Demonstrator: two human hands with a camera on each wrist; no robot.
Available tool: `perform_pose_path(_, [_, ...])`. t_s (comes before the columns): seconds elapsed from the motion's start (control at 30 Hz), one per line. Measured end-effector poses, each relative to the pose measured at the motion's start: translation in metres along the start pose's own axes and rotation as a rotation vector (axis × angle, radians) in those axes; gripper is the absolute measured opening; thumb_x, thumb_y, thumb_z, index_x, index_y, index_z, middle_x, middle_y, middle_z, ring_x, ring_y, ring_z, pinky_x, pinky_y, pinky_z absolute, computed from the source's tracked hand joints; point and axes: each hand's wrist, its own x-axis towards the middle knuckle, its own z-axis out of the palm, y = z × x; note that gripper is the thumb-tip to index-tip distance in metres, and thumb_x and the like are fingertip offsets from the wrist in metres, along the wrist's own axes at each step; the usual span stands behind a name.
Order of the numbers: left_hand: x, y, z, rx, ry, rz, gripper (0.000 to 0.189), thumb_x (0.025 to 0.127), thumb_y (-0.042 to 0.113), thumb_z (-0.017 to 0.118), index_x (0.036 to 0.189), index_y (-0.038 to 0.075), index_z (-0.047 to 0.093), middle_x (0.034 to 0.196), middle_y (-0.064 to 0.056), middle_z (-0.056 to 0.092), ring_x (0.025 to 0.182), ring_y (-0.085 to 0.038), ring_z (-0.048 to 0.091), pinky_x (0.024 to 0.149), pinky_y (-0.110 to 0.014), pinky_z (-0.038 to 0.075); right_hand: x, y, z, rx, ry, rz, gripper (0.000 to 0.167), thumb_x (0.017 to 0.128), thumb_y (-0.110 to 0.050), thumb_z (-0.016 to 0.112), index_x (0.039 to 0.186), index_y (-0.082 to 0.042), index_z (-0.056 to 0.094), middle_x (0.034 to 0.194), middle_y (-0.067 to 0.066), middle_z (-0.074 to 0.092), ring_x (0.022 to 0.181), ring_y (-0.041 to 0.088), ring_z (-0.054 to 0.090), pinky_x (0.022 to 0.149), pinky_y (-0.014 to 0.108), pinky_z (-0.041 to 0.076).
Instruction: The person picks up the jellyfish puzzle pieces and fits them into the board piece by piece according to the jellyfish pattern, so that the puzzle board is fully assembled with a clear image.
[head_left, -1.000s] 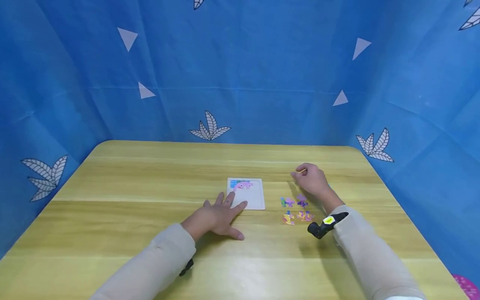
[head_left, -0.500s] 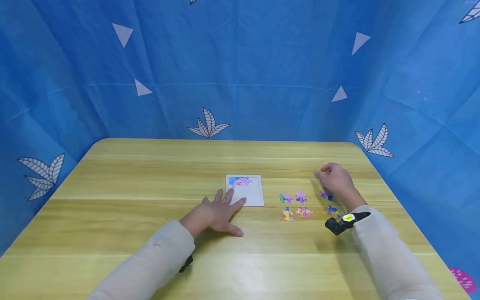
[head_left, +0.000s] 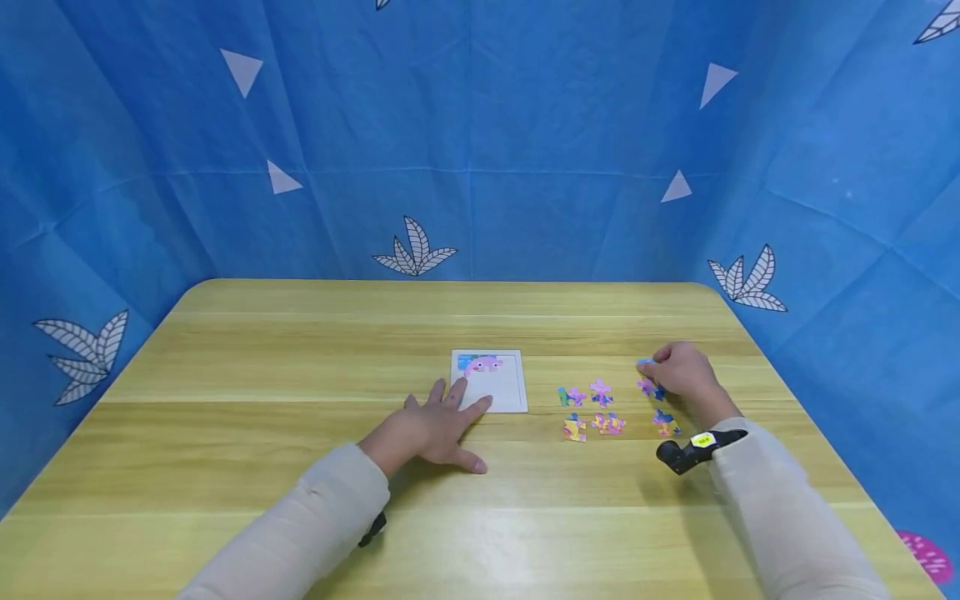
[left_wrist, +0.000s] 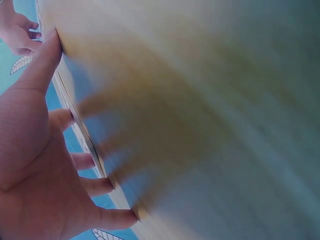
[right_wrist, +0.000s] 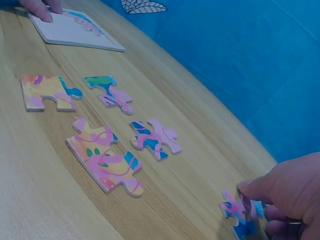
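Puzzle piece point(head_left: 643, 362) sits pinched in your right hand point(head_left: 686, 371), grip narrow; your left hand point(head_left: 431, 429), fingers splayed, touches the board point(head_left: 512, 393), gripping nothing.

A curtained-off booth: blue cloth point(head_left: 540, 100) printed with pale leaves point(head_left: 417, 243) and triangles point(head_left: 242, 69) hangs behind and beside a wood-grain table point(head_left: 247, 358).

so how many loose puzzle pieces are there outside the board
7 visible: four pieces in two rows right of the board, two pieces farther right, and a blue piece at the right hand. That hand may hide more.
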Motion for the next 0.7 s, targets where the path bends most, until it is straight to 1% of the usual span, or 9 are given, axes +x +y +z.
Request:
perform_pose_path(0.1, [-0.001, 0.0, 0.0, 0.002, -0.001, -0.001, 0.094, 0.077, 0.07, 0.056, 0.152, 0.035, 0.012, 0.159, -0.011, -0.001, 0.144, -0.04, 0.003, 0.105, -0.068, 0.017, -0.001, 0.0, 0.003, 0.009, -0.005, 0.005, 0.04, 0.091, -0.028, 0.06, 0.109, 0.007, 0.056, 0.102, 0.022, 0.058, 0.085, 0.029, 0.055, 0.07, 0.037, 0.047])
perform_pose_path(0.2, [-0.001, 0.0, 0.002, 0.002, -0.005, 0.001, 0.094, 0.077, 0.07, 0.056, 0.152, 0.035, 0.011, 0.159, -0.011, -0.001, 0.144, -0.04, 0.003, 0.105, -0.068, 0.017, -0.001, 0.0, 0.005, 0.015, -0.012, 0.007, 0.038, 0.091, -0.026, 0.06, 0.109, 0.007, 0.055, 0.1, 0.021, 0.058, 0.082, 0.028, 0.056, 0.068, 0.036, 0.047])
perform_pose_path(0.3, [-0.002, 0.0, 0.003, -0.001, -0.011, 0.0, 0.094, 0.077, 0.071, 0.056, 0.152, 0.035, 0.011, 0.159, -0.011, -0.001, 0.144, -0.04, 0.003, 0.105, -0.068, 0.017, 0.0, 0.0, 0.008, 0.006, 0.003, -0.007, 0.039, 0.09, -0.026, 0.061, 0.109, 0.007, 0.053, 0.101, 0.022, 0.058, 0.082, 0.028, 0.056, 0.068, 0.036, 0.047])
perform_pose_path(0.4, [-0.002, -0.001, 0.004, 0.008, 0.0, -0.005, 0.095, 0.076, 0.071, 0.056, 0.152, 0.035, 0.011, 0.159, -0.011, -0.001, 0.144, -0.04, 0.004, 0.105, -0.068, 0.018, 0.001, -0.001, 0.011, 0.021, 0.037, -0.018, 0.039, 0.09, -0.026, 0.06, 0.111, 0.005, 0.049, 0.102, 0.023, 0.058, 0.082, 0.029, 0.056, 0.068, 0.037, 0.045])
perform_pose_path(0.5, [-0.001, -0.002, 0.003, 0.015, 0.01, -0.004, 0.095, 0.077, 0.071, 0.056, 0.152, 0.036, 0.011, 0.159, -0.011, -0.001, 0.144, -0.04, 0.004, 0.104, -0.068, 0.018, 0.002, -0.003, 0.013, 0.05, 0.078, -0.027, 0.039, 0.091, -0.025, 0.056, 0.116, 0.003, 0.045, 0.1, 0.023, 0.059, 0.079, 0.029, 0.057, 0.067, 0.038, 0.044])
perform_pose_path(0.63, [0.001, -0.002, 0.003, 0.008, 0.009, 0.009, 0.095, 0.077, 0.071, 0.056, 0.152, 0.035, 0.01, 0.159, -0.011, -0.001, 0.144, -0.041, 0.004, 0.104, -0.069, 0.018, 0.001, -0.008, 0.014, 0.051, 0.126, -0.064, 0.039, 0.092, -0.022, 0.053, 0.123, 0.001, 0.046, 0.101, 0.024, 0.06, 0.078, 0.03, 0.057, 0.067, 0.039, 0.044])
perform_pose_path(0.7, [0.001, -0.002, 0.002, 0.009, 0.009, 0.007, 0.095, 0.077, 0.071, 0.056, 0.152, 0.035, 0.01, 0.159, -0.011, -0.002, 0.144, -0.041, 0.004, 0.104, -0.069, 0.018, 0.0, -0.013, 0.015, 0.059, 0.138, -0.093, 0.037, 0.093, -0.021, 0.052, 0.123, 0.001, 0.047, 0.1, 0.023, 0.062, 0.074, 0.028, 0.058, 0.063, 0.038, 0.044])
